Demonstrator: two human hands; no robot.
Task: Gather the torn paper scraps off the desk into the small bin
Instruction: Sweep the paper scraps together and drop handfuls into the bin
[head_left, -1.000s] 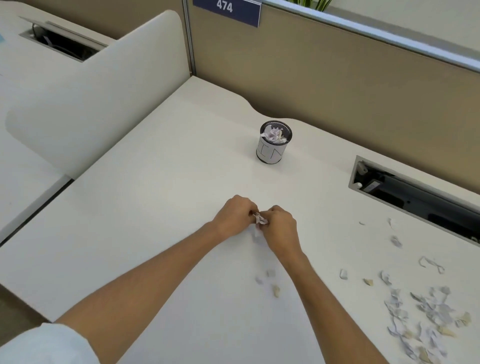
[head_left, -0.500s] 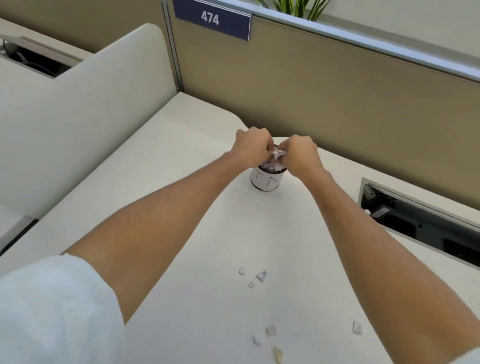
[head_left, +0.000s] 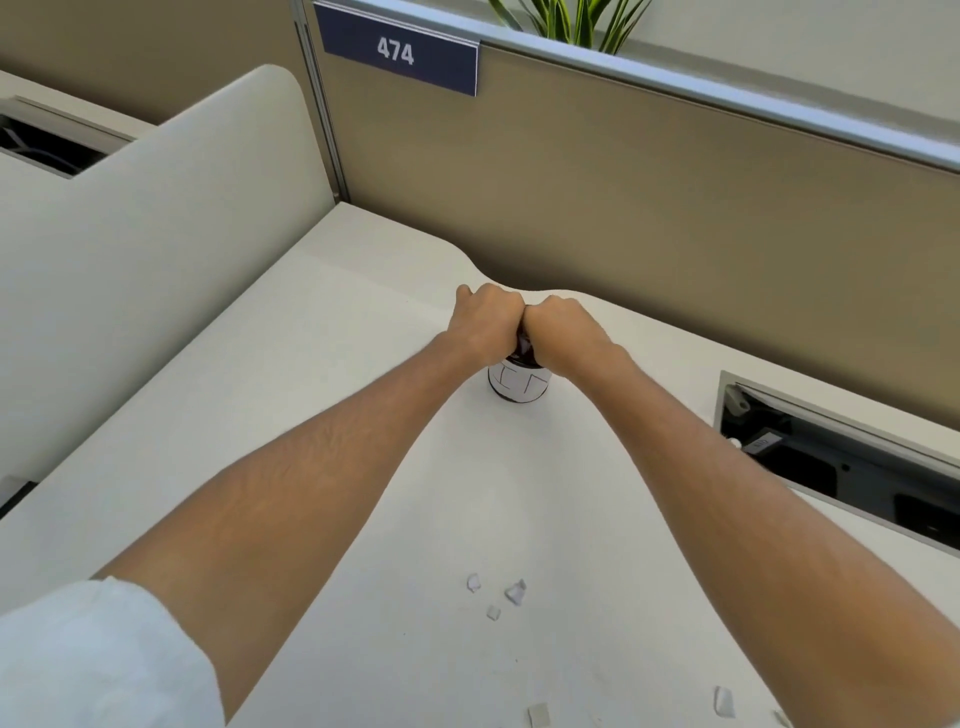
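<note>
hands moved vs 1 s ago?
Yes. Both hands went from mid-desk, near the scraps, away from the person to directly over the small bin.

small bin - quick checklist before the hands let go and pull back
1. Both hands over the small bin: ok, left hand and right hand meet above its mouth.
2. Bin upright on the desk: ok.
3. Scraps released inside: cannot tell, closed fingers hide the opening.
4. Room left in bin: cannot tell.
5. Desk cleared: not ok, paper scraps remain near the front edge.
</note>
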